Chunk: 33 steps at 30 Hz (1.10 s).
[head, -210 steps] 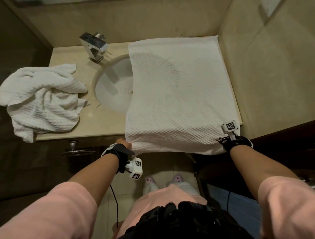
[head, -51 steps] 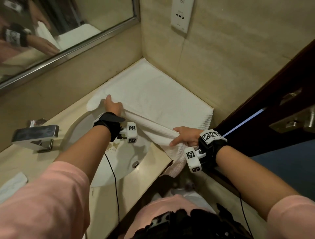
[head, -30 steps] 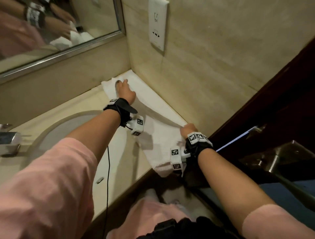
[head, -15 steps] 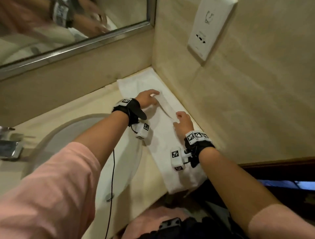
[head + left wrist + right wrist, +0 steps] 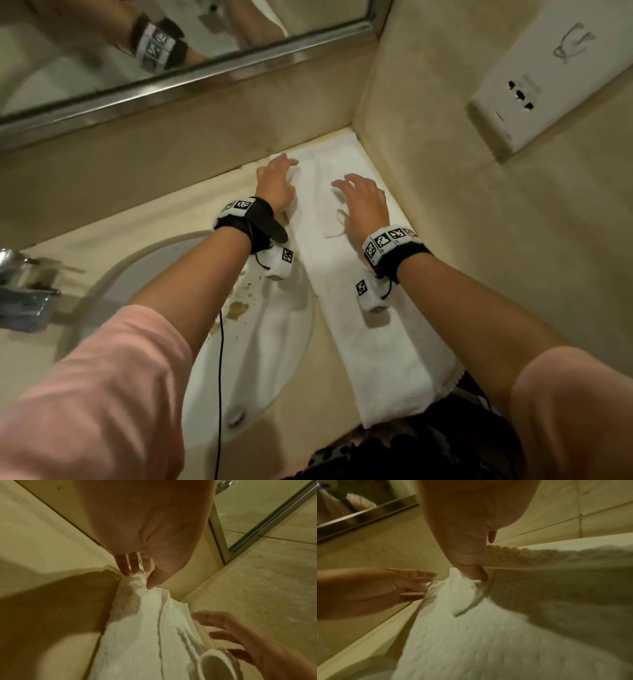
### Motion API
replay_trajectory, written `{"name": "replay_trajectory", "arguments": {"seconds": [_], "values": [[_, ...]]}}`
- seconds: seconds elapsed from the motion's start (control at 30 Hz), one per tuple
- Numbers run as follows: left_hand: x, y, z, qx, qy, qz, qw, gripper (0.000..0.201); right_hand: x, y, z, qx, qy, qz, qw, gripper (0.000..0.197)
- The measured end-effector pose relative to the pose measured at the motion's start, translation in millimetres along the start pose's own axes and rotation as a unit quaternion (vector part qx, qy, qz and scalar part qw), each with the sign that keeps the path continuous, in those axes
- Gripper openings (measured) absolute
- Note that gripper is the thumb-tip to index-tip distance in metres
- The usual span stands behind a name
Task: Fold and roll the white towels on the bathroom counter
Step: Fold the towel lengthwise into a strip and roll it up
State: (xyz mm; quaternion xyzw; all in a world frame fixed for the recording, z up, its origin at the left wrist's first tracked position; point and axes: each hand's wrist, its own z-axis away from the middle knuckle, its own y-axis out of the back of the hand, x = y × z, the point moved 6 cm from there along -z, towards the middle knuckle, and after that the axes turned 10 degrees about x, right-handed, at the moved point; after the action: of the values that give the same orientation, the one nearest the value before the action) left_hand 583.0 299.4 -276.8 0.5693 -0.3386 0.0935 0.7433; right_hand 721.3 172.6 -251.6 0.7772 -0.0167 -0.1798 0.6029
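Note:
A white towel [image 5: 376, 342] lies folded into a long narrow strip on the counter [image 5: 144, 222] along the right wall, its near end hanging over the front edge. My left hand [image 5: 277, 174] is at the strip's far left corner. In the left wrist view its straight fingers [image 5: 130, 568] and thumb tip touch the raised towel [image 5: 137, 642] end. My right hand [image 5: 356, 195] rests on the far part of the strip with fingers spread. In the right wrist view its thumb [image 5: 474, 572] presses on the towel [image 5: 471, 642]. A white hanging loop [image 5: 337, 222] lies by the right wrist.
The round sink basin [image 5: 267, 342] is left of the towel, with brown stains near its rim. A chrome faucet [image 5: 24, 298] stands at the far left. A mirror [image 5: 171, 51] runs along the back wall, and a wall socket [image 5: 534, 89] sits on the right wall.
The towel has gone from spread flat to a narrow strip. Since half a second ago both hands have let go of the fold edge and slid to the strip's far end.

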Motion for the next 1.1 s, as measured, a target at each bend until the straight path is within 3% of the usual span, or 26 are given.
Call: {"name": "replay_trajectory", "arguments": {"seconds": [0.13, 0.23, 0.3, 0.37, 0.47, 0.6, 0.67, 0.8, 0.9, 0.97, 1.1], "values": [[7.4, -6.2, 2.2, -0.004, 0.024, -0.059, 0.998, 0.071, 1.3, -7.8, -14.0, -0.044, 0.053, 0.064, 0.996, 0.027], [13.2, -10.6, -2.6, -0.006, 0.046, -0.067, 0.997, 0.077, 10.4, 1.3, -21.2, -0.036, 0.033, 0.009, 0.999, 0.008], [15.1, -13.1, -7.5, -0.012, 0.046, -0.080, 0.996, 0.078, 27.4, 5.8, -23.4, -0.020, -0.061, -0.130, 0.989, 0.008], [17.6, -12.3, -11.8, 0.002, 0.034, -0.100, 0.994, 0.076, 50.1, 8.2, -24.6, 0.022, -0.176, -0.254, 0.951, 0.010], [16.8, -7.2, -16.3, 0.016, 0.043, -0.068, 0.997, 0.065, 69.6, 13.1, -31.1, 0.065, -0.282, -0.314, 0.904, 0.008], [10.6, -0.7, -22.7, 0.011, 0.067, -0.074, 0.995, 0.047, 74.5, 4.4, -42.5, 0.030, -0.365, -0.360, 0.858, 0.016], [10.7, 3.5, -23.0, 0.021, 0.066, -0.084, 0.994, 0.047, 71.8, 0.5, -45.9, -0.017, -0.372, -0.344, 0.862, 0.026], [11.8, 10.6, -26.2, 0.002, 0.039, -0.113, 0.993, 0.061, 71.7, 1.1, -56.7, -0.108, -0.338, -0.235, 0.905, 0.049], [3.7, 12.4, -29.8, -0.029, 0.040, -0.120, 0.992, 0.070, 70.2, 3.0, -66.8, -0.041, -0.305, -0.239, 0.921, 0.024], [-0.1, 15.0, -28.4, -0.036, 0.042, -0.079, 0.995, 0.064, 67.7, 4.7, -73.2, 0.022, -0.318, -0.282, 0.905, 0.013], [-14.6, 30.9, -18.2, 0.035, 0.072, 0.118, 0.990, 0.042, 59.2, 3.9, -92.6, 0.016, -0.333, -0.315, 0.889, 0.019]]}}
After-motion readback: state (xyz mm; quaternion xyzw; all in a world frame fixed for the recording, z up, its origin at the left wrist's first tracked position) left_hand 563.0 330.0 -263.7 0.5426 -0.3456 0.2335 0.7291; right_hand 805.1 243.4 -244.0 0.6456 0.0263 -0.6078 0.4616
